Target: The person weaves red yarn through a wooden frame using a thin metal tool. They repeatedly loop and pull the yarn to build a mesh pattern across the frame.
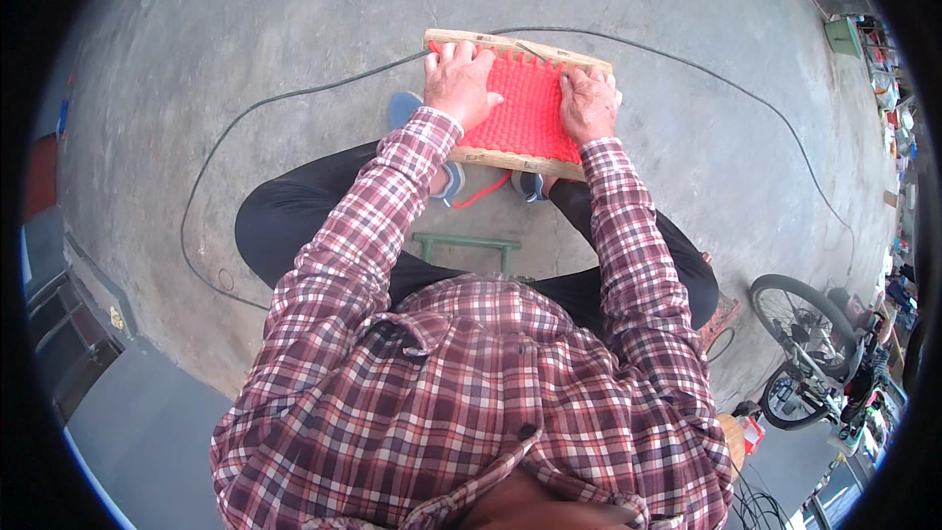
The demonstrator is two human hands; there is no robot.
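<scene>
A small wooden weaving frame (530, 163) is held out over my shoes, with thick red yarn weaving (530, 108) stretched between its two bars. My left hand (459, 88) grips the upper left end, its fingers over the far bar and its thumb lying on the red weave. At the right edge, my right hand (590, 106) holds the frame with its fingers bent near the far bar. A thin stick (531, 51) lies along that bar. Below the near bar hangs a loose red strand (481, 193). Part of the weave is hidden under both hands.
A dark cable (294, 93) curves across the grey concrete floor (245, 29) behind the frame. Between my legs is a green metal bar frame (466, 240). To the right stands a bicycle (800, 324), with assorted clutter along the far right edge.
</scene>
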